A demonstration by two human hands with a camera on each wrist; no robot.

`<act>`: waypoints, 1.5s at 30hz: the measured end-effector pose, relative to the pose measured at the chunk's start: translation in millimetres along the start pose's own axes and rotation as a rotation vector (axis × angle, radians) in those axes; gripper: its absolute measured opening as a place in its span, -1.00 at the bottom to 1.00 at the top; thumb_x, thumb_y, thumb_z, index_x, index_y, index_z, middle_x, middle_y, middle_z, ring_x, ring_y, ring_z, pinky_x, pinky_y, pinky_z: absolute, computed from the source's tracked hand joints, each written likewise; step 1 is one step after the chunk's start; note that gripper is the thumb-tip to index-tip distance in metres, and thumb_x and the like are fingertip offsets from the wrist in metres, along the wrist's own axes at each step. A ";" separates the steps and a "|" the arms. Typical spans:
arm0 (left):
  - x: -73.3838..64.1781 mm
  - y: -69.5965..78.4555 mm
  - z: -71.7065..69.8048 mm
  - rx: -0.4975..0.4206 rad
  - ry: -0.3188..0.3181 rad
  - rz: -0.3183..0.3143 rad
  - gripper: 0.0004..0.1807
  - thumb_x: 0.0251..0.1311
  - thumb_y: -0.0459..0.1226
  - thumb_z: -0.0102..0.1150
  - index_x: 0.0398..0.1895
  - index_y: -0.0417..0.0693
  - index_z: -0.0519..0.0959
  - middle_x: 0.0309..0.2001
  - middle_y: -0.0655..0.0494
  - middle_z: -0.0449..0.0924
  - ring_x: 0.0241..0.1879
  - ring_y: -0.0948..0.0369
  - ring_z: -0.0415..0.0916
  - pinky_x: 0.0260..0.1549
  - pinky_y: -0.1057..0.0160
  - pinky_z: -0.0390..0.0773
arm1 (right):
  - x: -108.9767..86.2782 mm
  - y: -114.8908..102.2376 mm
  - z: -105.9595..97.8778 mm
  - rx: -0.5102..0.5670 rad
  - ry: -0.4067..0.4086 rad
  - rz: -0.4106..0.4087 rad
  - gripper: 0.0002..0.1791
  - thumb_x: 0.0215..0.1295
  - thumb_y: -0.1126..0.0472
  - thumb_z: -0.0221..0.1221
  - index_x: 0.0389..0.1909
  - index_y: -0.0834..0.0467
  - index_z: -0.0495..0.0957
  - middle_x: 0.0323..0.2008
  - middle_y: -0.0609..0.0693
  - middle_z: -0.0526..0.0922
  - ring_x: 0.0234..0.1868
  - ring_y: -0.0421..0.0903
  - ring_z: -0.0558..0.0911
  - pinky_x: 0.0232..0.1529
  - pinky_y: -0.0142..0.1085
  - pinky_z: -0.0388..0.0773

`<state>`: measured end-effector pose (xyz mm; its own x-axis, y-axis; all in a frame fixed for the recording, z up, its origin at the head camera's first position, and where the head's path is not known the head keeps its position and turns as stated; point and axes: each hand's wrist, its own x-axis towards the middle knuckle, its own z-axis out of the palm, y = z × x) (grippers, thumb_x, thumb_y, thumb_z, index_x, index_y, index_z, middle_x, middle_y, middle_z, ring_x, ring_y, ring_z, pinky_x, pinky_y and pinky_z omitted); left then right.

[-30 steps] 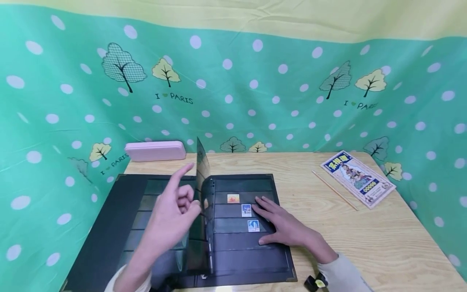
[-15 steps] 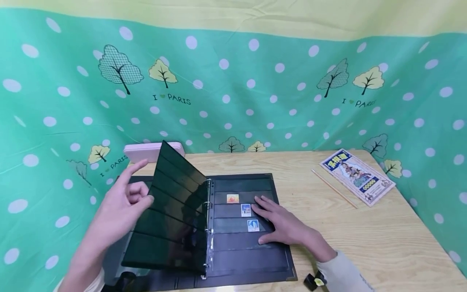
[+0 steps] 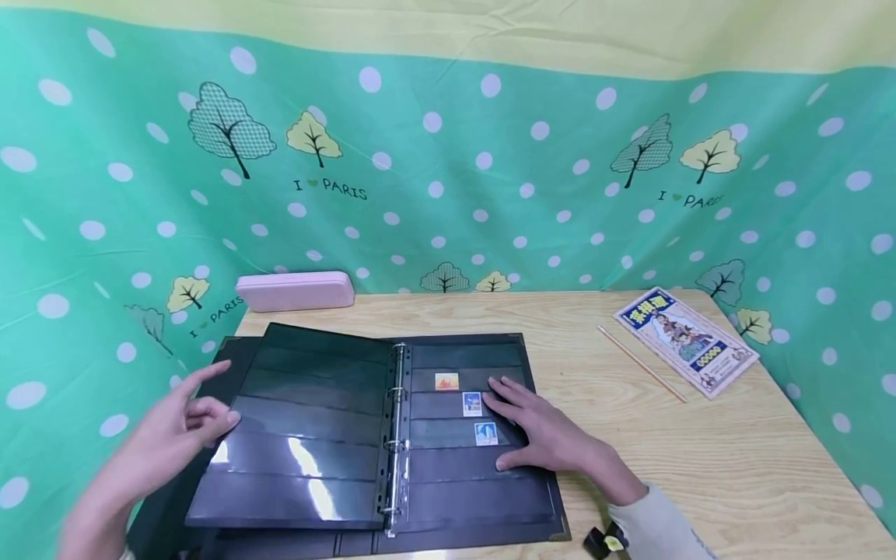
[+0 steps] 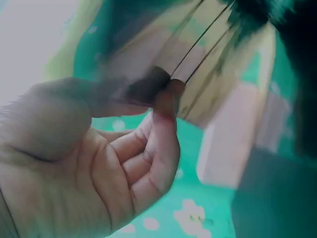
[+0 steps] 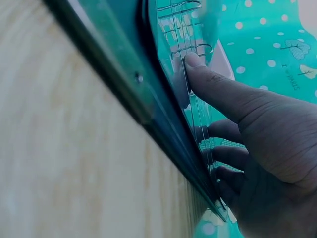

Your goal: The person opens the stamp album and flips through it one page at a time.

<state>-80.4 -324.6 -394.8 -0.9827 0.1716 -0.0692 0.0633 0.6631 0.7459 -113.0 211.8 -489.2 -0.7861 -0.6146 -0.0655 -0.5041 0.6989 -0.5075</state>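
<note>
A black ring-bound stamp album (image 3: pixel 490 529) lies spread out on the wooden table. My left hand (image 3: pixel 164 435) pinches the outer edge of a black pocket page (image 3: pixel 308 412) between thumb and fingers; in the left wrist view, the thumb and bent fingers (image 4: pixel 158 158) meet at that edge. The page slopes over the album's left side, glossy with reflections. On the right-hand page, my right hand (image 3: pixel 542 432) rests with spread fingers. Beside its fingertips sit an orange stamp (image 3: pixel 446 381) and two blue stamps (image 3: pixel 472 404) in the pocket strips. Metal rings (image 3: pixel 397 445) run down the spine.
Behind the album's left side stands a pink case (image 3: pixel 295 291). To the right lie a thin wooden stick (image 3: pixel 642 363) and a printed paper (image 3: pixel 686 342) with figures on it. A green dotted cloth (image 3: pixel 483 194) hangs around the table's back and sides.
My left hand has carried the page from upright over to the left and down, so it now slants low over the album's left side. My right hand has stayed in place.
</note>
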 end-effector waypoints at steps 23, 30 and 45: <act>9.1 -56.9 26.7 0.042 -0.084 -0.350 -0.11 0.47 -0.29 0.42 0.63 -0.51 0.14 -0.27 0.04 0.86 -0.33 0.10 0.74 -0.33 0.16 0.67 | -0.1 -2.7 1.3 0.000 -0.008 0.003 0.13 0.26 -0.26 0.57 0.72 0.14 0.31 0.76 0.16 0.15 0.76 0.32 0.08 0.57 0.37 0.29; 9.8 -58.0 31.4 0.183 0.010 -0.358 -0.03 0.30 -0.12 0.61 0.56 -0.47 0.29 -0.34 0.15 0.79 -0.39 0.15 0.65 -0.37 0.13 0.58 | 0.2 -2.7 0.7 0.002 -0.004 0.005 0.13 0.26 -0.25 0.58 0.72 0.13 0.32 0.76 0.15 0.15 0.76 0.31 0.09 0.57 0.37 0.29; 12.5 -33.3 52.8 0.322 0.168 -0.168 -0.24 0.31 -0.18 0.60 0.41 -0.44 0.48 -0.40 0.20 0.74 -0.39 0.14 0.72 -0.35 0.03 0.68 | 0.4 0.8 0.8 -0.005 0.010 0.002 0.14 0.24 -0.27 0.58 0.71 0.14 0.33 0.76 0.15 0.17 0.75 0.31 0.11 0.56 0.38 0.30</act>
<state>-85.6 -306.0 -455.5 -0.9971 -0.0625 -0.0432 -0.0756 0.8708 0.4858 -113.4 211.8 -490.4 -0.7909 -0.6092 -0.0576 -0.5041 0.7020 -0.5031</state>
